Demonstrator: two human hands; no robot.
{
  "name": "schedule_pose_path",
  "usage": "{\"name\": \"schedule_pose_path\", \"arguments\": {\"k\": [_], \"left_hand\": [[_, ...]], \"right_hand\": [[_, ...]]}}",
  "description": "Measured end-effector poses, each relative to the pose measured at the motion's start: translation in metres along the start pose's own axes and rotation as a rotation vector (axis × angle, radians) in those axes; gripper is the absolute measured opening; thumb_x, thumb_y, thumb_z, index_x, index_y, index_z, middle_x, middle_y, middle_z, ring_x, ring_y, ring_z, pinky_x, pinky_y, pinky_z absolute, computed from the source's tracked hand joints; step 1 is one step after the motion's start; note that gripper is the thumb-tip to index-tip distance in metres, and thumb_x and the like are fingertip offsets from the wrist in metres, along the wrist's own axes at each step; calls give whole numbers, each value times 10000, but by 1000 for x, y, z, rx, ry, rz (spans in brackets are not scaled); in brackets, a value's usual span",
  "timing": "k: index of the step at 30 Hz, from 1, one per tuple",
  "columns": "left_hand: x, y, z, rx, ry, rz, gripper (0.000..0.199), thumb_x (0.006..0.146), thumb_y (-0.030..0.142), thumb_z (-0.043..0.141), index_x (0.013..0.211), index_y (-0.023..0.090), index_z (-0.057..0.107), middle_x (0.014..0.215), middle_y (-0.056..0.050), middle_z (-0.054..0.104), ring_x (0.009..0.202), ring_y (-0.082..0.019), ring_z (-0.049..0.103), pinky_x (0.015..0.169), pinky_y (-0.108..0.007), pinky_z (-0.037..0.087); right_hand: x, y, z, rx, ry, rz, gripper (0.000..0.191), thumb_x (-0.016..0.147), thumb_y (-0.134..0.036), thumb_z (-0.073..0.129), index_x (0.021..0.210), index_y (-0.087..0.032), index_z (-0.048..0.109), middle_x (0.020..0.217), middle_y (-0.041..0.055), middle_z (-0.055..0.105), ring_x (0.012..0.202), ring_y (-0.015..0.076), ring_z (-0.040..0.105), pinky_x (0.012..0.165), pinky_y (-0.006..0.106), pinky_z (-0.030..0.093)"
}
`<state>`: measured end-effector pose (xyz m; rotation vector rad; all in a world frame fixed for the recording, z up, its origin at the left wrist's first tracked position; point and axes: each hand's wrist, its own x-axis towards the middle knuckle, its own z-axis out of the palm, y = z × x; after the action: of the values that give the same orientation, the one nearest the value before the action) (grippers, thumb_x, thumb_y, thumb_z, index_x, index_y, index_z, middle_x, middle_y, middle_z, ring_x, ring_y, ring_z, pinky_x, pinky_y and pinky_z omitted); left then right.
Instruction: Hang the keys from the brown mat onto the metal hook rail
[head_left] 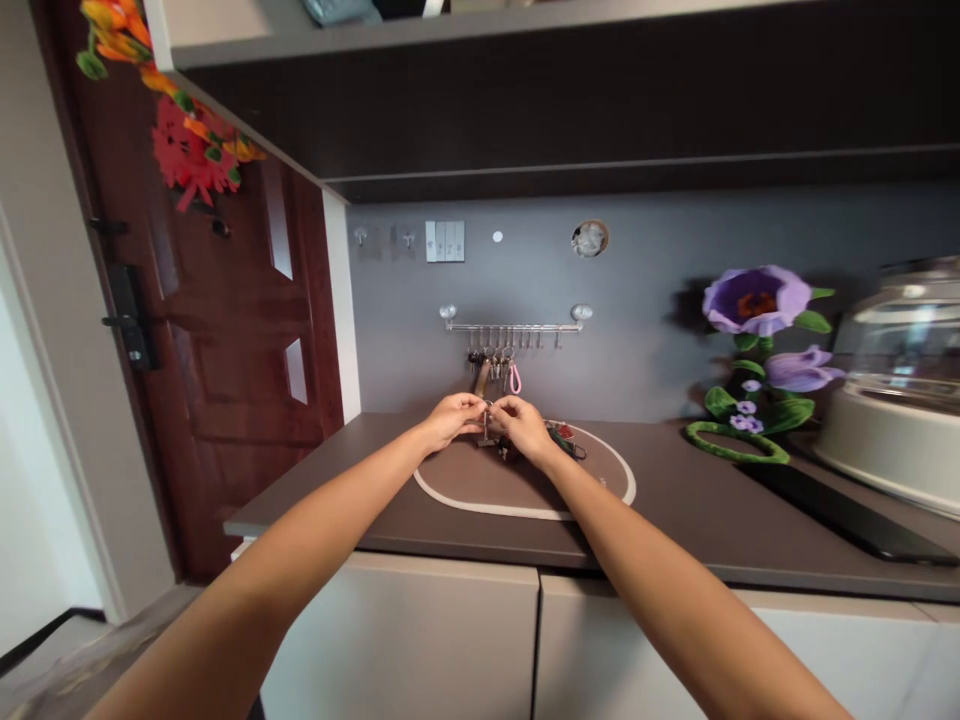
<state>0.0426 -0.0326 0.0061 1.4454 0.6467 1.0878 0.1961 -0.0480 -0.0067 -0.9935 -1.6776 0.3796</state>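
Observation:
Both hands meet over a brown oval mat (525,497) with a pale rim. My left hand (455,418) pinches one side of a small metal key ring (488,408), from which keys hang. On its other side my right hand (520,424) grips the same ring, fingers closed. Dark and red items (566,440) lie on the mat just right of my right hand, partly hidden by it. Behind the hands, several keys and a pink loop (515,378) hang from a metal hook rail (514,327) on the grey wall.
At the right stand a purple felt flower (757,300) with a green base ring, a black flat object (847,510) and a white appliance (889,440) with a clear cover. A dark shelf (570,110) overhangs the counter (675,520). A red door (240,370) is at left.

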Motion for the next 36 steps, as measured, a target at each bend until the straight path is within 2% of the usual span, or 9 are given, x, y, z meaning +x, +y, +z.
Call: {"name": "schedule_pose_path", "arguments": {"k": [8,13,15,18,20,22,27,31,36], "left_hand": [[22,9,27,103,73,73,197,735,308,585,812,131,549,727,-12,574,642,-79,559,666,-262,487],[31,0,43,333,245,155,285,827,387,396,817,127,512,760,-44,579,592,-85,551,570,-229,461],[30,-7,42,520,298,217,265,835,353,378,785,130,513,726,-42,586,580,-91,551,575,-224,445],[25,-17,34,933,315,371,254,836,308,367,741,147,538,705,-44,600,638,-120,562,640,-241,417],[21,-20,28,1173,286,434,273,839,307,355,740,159,561,753,-60,615,721,-147,568,677,-252,397],[18,-20,26,1312,246,425,296,846,316,340,755,167,579,790,-70,624,765,-159,569,691,-252,383],[16,-14,24,1415,209,365,337,859,331,307,804,173,599,845,-86,638,809,-176,575,712,-258,372],[17,-12,22,1435,204,327,327,858,329,315,838,177,604,905,-89,638,854,-181,574,737,-261,375],[19,-12,18,1477,214,317,329,861,328,312,857,182,606,910,-93,637,848,-187,580,731,-263,383]], "right_hand": [[9,-5,-14,35,179,14,219,714,-382,465,711,-178,543,684,5,578,663,129,515,664,259,411],[24,-2,-24,152,223,47,190,696,-366,497,700,-178,519,674,-2,557,652,122,518,643,260,440],[31,-4,-28,239,233,73,176,690,-351,510,704,-175,506,663,-9,543,626,112,515,619,256,452],[45,-10,-34,366,249,145,142,697,-310,514,709,-173,483,620,-21,525,570,99,506,563,245,460],[54,-12,-37,412,274,201,108,717,-272,501,703,-170,468,585,-22,522,531,93,503,523,234,454],[63,-14,-38,438,294,247,79,739,-231,484,701,-164,465,567,-22,523,505,84,502,510,226,456],[83,-16,-37,543,335,330,88,776,-159,449,688,-160,457,549,-25,513,488,70,512,518,214,478],[97,-19,-33,557,376,367,148,779,-141,462,632,-160,458,501,-26,485,434,62,472,474,196,476],[110,-17,-26,580,419,404,136,781,-120,461,649,-156,464,517,-22,493,463,66,496,476,191,490]]}}
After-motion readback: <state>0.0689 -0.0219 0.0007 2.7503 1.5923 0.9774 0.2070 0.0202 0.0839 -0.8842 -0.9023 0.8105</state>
